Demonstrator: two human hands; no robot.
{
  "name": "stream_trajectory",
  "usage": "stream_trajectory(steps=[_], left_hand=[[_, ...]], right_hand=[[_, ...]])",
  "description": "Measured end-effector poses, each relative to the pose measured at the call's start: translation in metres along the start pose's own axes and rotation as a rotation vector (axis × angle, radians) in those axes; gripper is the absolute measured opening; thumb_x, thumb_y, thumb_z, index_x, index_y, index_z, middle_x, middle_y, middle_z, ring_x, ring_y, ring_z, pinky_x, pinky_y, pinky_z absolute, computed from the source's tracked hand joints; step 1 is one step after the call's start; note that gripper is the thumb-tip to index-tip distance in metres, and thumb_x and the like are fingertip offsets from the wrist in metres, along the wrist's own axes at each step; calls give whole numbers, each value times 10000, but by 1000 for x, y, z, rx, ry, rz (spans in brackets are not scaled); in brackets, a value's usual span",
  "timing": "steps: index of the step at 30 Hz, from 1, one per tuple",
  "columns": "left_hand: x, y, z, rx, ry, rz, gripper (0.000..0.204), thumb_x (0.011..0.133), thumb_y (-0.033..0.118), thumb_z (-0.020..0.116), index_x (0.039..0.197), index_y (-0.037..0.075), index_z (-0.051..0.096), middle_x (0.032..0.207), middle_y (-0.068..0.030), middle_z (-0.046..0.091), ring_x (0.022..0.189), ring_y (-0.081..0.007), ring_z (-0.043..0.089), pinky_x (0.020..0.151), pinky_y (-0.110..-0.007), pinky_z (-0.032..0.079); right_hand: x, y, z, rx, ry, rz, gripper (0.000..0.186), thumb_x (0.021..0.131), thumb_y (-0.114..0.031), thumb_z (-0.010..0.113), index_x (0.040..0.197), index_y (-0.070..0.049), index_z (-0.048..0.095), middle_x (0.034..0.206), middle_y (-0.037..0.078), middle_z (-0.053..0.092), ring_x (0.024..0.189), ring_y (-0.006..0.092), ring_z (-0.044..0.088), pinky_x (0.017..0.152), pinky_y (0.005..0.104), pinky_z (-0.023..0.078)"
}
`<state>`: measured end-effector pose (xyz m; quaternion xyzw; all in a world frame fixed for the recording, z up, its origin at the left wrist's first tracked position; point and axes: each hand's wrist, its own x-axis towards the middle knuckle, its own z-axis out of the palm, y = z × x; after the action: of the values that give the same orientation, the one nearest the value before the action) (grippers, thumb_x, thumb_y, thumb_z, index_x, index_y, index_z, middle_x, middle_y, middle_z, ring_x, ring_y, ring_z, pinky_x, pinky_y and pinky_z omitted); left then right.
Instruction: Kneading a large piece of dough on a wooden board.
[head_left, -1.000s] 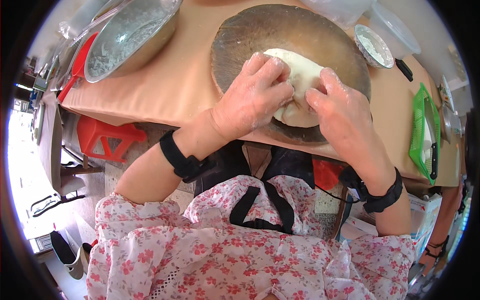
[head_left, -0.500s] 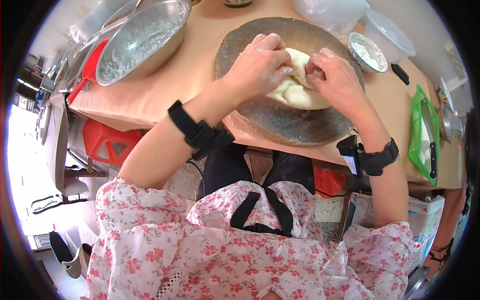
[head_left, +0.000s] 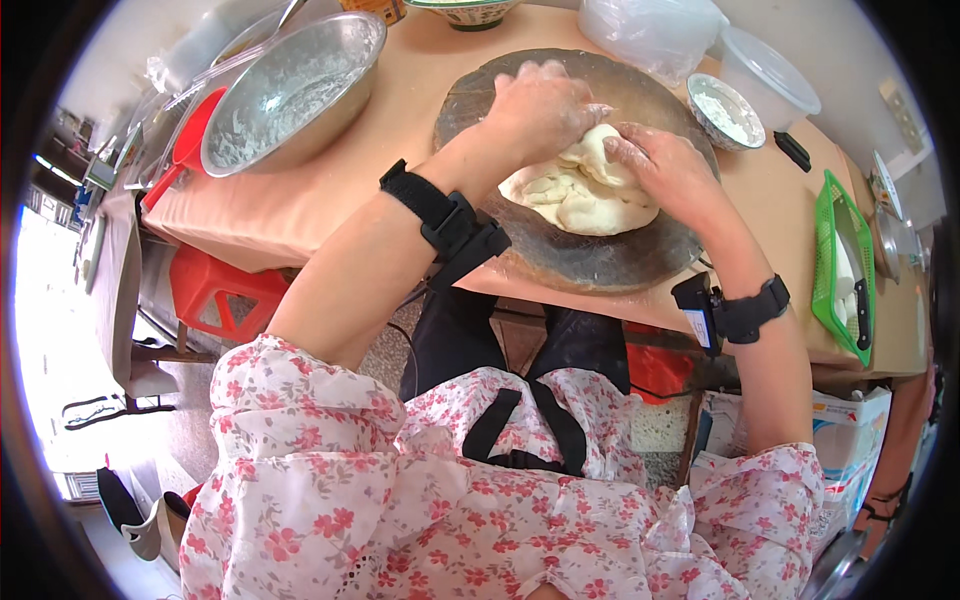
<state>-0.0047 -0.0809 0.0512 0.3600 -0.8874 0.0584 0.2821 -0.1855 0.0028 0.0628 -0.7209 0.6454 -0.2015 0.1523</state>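
The counter (head_left: 410, 115) spreads beneath the fingers of the left hand (head_left: 540, 105) and right hand (head_left: 668, 175). Directly below them sits 1 round wooden board (head_left: 595, 265); 1 metal bowl (head_left: 295, 110) stands well left of them. Dough (head_left: 595, 205) lies on the board, just below the fingers. The right fingers pinch its raised fold narrowly; the left ones curl beside it, grip unclear.

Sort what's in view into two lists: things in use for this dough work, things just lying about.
In use:
- left hand, right hand
- dough
- round wooden board
- probably powder bowl

Apparently lying about:
- green basket
- black-handled knife
- red stool
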Motion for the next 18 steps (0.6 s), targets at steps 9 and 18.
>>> stream_trajectory(steps=[9,18], left_hand=[[-49,26,-32,-308,-42,15,277,921,309,577,1063,75,615,1057,-147,570,1022,-355,534,902,-452,413],[-90,52,-22,-139,318,137,320,797,249,687,1053,81,594,977,-99,527,935,-292,516,821,-420,382]], right_hand=[[-59,-32,-14,-181,142,-243,393,849,-248,689,1182,-51,622,1059,159,611,975,369,607,818,456,494],[-90,-39,8,-388,302,-479,272,748,-143,719,997,-109,615,1092,121,553,949,308,592,720,387,534]])
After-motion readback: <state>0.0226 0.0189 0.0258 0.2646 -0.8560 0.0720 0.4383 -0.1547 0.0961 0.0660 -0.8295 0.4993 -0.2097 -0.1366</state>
